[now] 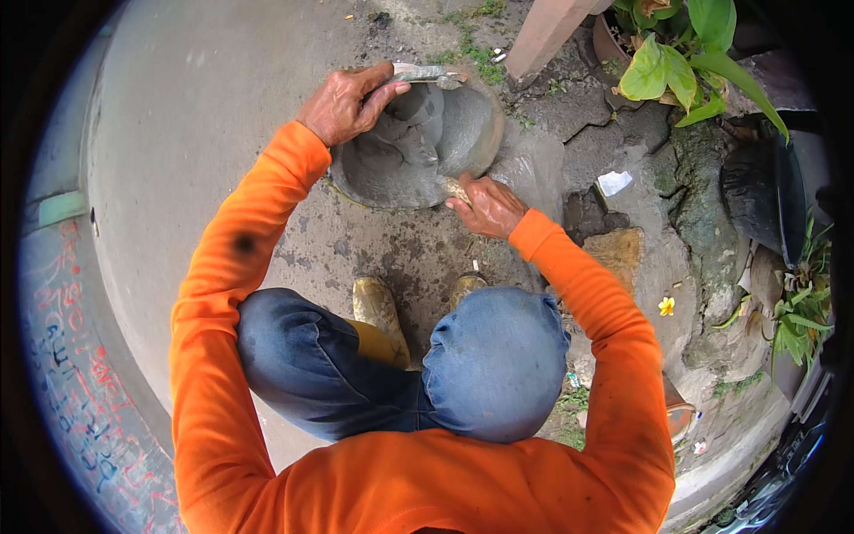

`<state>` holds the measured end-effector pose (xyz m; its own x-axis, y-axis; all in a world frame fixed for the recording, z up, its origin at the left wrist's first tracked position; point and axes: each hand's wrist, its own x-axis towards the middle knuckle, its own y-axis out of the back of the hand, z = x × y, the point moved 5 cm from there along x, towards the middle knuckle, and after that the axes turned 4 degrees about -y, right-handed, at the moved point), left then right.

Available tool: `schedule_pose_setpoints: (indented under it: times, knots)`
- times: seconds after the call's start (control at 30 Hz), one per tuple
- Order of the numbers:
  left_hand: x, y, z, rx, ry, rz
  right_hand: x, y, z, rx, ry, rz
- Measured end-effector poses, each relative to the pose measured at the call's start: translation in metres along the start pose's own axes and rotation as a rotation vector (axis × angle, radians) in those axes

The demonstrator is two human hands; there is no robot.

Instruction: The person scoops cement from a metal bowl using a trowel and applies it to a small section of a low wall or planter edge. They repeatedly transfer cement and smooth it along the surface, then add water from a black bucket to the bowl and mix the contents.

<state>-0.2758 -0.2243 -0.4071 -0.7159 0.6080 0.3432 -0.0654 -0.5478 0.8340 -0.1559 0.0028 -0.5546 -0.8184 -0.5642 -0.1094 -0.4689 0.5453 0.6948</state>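
A round basin [492, 142] of wet grey mortar [391, 169] sits on the ground ahead of my feet. My left hand [349, 102] is closed at its far left rim, thumb inward, against a mortar-coated grey edge [427, 76]. Whether that edge is the rim itself or a separate flat strip is hard to tell. In my right hand [489, 206], low at the near right rim, is the pale handle of a trowel [456, 189]. Its blade is not clearly visible against the mortar.
Behind the basin on the right stand a post [544, 40] and a potted plant [680, 67]. Broken, uneven stone [623, 133] runs down the right side, with a white scrap [614, 183] on it. My boots [378, 307] are just below the basin. A marked wall [76, 356] curves along the left.
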Motion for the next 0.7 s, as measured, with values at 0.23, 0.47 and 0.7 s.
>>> schedule_pose_setpoints:
  times: [0.23,0.47,0.7]
  knots:
    - [-0.002,0.009,-0.005,0.042,0.137,0.004,-0.020,0.055,-0.017,-0.278,-0.040,0.019]
    - [-0.004,-0.003,0.005,-0.006,0.067,0.043,-0.014,0.073,-0.015,-0.394,-0.189,0.195]
    - [0.002,-0.003,0.005,0.032,0.228,0.023,-0.022,0.003,-0.018,0.000,-0.222,0.045]
